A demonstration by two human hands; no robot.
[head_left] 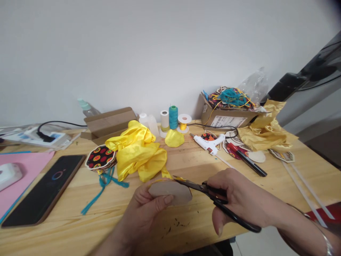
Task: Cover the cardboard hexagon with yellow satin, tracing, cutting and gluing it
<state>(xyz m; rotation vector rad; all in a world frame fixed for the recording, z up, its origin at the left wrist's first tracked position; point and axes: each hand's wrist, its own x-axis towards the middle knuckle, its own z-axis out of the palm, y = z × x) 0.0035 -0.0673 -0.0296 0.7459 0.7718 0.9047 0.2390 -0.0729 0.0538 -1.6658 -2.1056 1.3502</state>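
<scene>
My left hand (145, 209) grips a rounded beige cardboard piece (173, 192), thumb across its front, with yellow satin fabric (138, 153) trailing from its upper edge. My right hand (237, 199) is closed on black scissors (213, 197). Their blades meet the top edge of the cardboard piece where the fabric joins it. Both hands hover just above the wooden table (80, 227) near its front edge.
A phone (44, 188) lies at the left beside pink paper (23, 177). A stack of patterned fabric discs (101, 158) with teal ribbon, thread spools (173, 119), a white glue gun (209, 142), gold fabric (266, 135) and cardboard boxes (226, 119) stand farther back.
</scene>
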